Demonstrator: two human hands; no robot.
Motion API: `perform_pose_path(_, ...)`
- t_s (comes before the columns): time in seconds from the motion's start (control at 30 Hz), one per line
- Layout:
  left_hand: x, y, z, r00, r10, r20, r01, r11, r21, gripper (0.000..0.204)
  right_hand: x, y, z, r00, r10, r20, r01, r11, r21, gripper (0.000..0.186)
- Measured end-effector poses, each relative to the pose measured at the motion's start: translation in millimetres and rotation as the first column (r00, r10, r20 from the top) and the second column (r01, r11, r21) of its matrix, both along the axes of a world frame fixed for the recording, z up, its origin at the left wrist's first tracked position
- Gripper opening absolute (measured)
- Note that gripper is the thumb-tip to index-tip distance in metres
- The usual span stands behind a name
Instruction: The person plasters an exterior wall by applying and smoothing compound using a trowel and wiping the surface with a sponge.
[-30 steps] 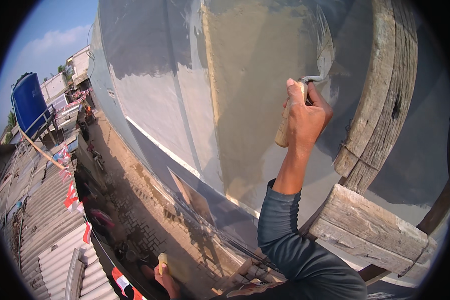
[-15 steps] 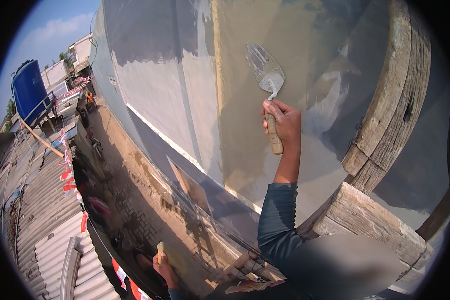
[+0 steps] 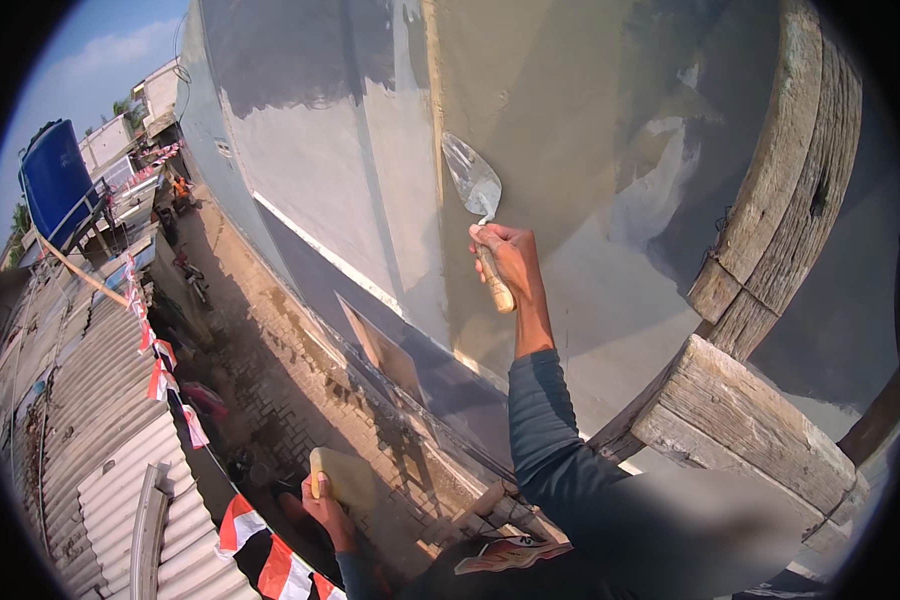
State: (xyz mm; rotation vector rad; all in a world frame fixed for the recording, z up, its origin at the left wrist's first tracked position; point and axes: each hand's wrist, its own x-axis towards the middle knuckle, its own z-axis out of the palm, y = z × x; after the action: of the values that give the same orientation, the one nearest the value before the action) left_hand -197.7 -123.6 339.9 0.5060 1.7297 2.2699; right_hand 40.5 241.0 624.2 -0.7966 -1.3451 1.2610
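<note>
Nearest, the left hand [image 3: 322, 510] was closed around a yellow sponge block [image 3: 342, 478], held low above the alley. Further out, the right hand [image 3: 507, 258] gripped the wooden handle of a trowel [image 3: 478, 205], its metal blade lying against the wet grey plaster of the wall [image 3: 580, 120]. A weathered scaffold plank [image 3: 750, 420] stood on the right, and far away on the left was a blue water tank [image 3: 55, 180].

Two hands: right hand [image 3: 510, 255], left hand [image 3: 322, 505].
One steel pointed trowel with wooden handle [image 3: 475, 190], in the right hand.
One pale yellow rectangular sponge block [image 3: 342, 477], in the left hand.
Two weathered wooden scaffold beams [image 3: 745, 430], right of the right hand.
One blue cylindrical water tank [image 3: 55, 180], far left of both hands.
</note>
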Motion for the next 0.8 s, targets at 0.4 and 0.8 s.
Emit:
perform_pose_path(0.4, 21, 10, 58, 0.994, -0.106, -0.005, 0.106, 0.994, 0.02, 0.03, 66, -65, 97, 0.865, -0.273, -0.421, 0.413, 0.864, 0.288, 0.025)
perform_pose_path(0.8, 25, 6, 54, 0.996, -0.085, 0.025, 0.084, 0.996, 0.038, 0.033, 3, -29, 38, 0.973, -0.096, -0.21, 0.132, 0.978, 0.161, 0.022)
